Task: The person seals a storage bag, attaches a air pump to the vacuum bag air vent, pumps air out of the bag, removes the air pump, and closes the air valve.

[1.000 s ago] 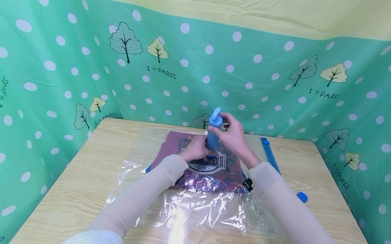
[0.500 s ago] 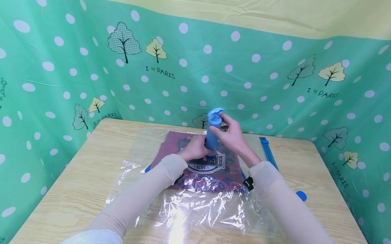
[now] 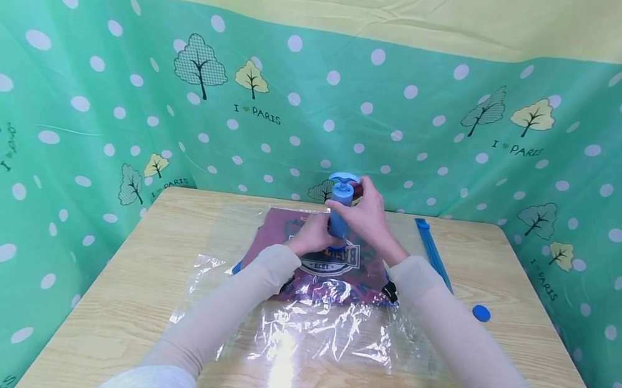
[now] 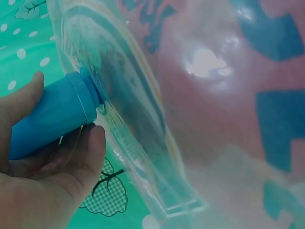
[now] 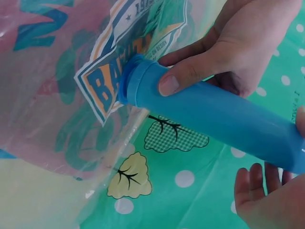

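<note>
- Two bare hands are busy with one blue pump (image 3: pixel 340 224), which stands about upright at the middle of the far side of the table (image 3: pixel 127 289).
- Person's left hand (image 3: pixel 311 234) grips the pump low down, thumb on one side of the barrel, fingers on the other.
- Right hand (image 3: pixel 367 215) holds the barrel higher up, just beside the pale-blue handle (image 3: pixel 344 176).
- From here I see the pump's lower end touching a clear plastic bag (image 3: pixel 325 339).
- Inside the bag lies maroon fabric (image 3: pixel 268 240) with a printed badge; one black piece (image 3: pixel 390 291) sits at its near right corner.
- Farther right, a long blue strip (image 3: pixel 433 252) and a round blue disc (image 3: pixel 482 313) lie on the table, apart from each other.
- Green dotted curtain (image 3: pixel 432 162) hangs behind.
</note>
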{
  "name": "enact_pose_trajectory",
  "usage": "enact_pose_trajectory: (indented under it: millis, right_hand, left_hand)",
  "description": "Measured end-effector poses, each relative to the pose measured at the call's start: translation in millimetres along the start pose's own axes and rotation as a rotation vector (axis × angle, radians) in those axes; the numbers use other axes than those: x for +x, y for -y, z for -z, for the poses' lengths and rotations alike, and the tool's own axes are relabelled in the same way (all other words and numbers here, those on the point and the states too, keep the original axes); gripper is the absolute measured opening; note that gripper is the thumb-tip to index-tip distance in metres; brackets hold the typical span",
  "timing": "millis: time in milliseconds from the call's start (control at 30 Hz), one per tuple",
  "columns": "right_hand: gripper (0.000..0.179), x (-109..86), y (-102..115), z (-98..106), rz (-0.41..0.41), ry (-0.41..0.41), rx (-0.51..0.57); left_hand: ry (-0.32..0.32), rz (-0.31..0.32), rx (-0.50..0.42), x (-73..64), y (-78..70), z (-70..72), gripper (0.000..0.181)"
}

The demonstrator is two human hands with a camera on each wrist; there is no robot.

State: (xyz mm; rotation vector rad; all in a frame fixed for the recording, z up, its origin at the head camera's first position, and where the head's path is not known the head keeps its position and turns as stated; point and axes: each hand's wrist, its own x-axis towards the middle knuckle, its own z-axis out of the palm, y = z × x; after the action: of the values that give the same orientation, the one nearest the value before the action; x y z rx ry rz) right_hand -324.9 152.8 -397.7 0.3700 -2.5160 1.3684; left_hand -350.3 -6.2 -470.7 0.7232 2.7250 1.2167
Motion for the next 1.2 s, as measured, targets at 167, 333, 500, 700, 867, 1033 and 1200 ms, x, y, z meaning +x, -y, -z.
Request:
enact_pose_trajectory:
  millis: [167,333,500,700,867,1033,1200]
  right_hand:
    - [0.061,-1.0,0.8,3.3,0.001,0.066,0.033]
    - [0.054,-0.7,0.5,8.0,0.036,0.123,0.113]
    - [0.052,0.1,-2.4,9.2,0.055,0.087,0.094]
    - [0.047,-0.7,-1.2,4.9,0.046,-0.023,0.039]
    - [0.047,-1.6,-1.8,3.9,0.049,-0.037,0.028]
    - [0.051,-0.3,-4.0,10.6,0.018,0.044,0.127]
    - [0.055,4.6,-8.5,16.7,0.016,0.088,0.18]
  left_hand:
    - [0.012,0.012,0.002,1.6,0.1,0.2,0.05]
    - [0.011,0.003,0.002,1.3,1.6,0.9,0.057]
    - [0.01,0.002,-0.009,0.0,0.8,0.9,0.055]
    - [0.01,0.005,0.0,1.1,1.3,-0.5,0.053]
    - [0.018,0.008,0.002,1.4,0.6,-0.7,0.054]
    - [-0.02,-0.025,-0.037,1.9,-0.5,-0.6,0.047]
    - [-0.068,-0.053,-0.119,3.0,-7.8,3.7,0.047]
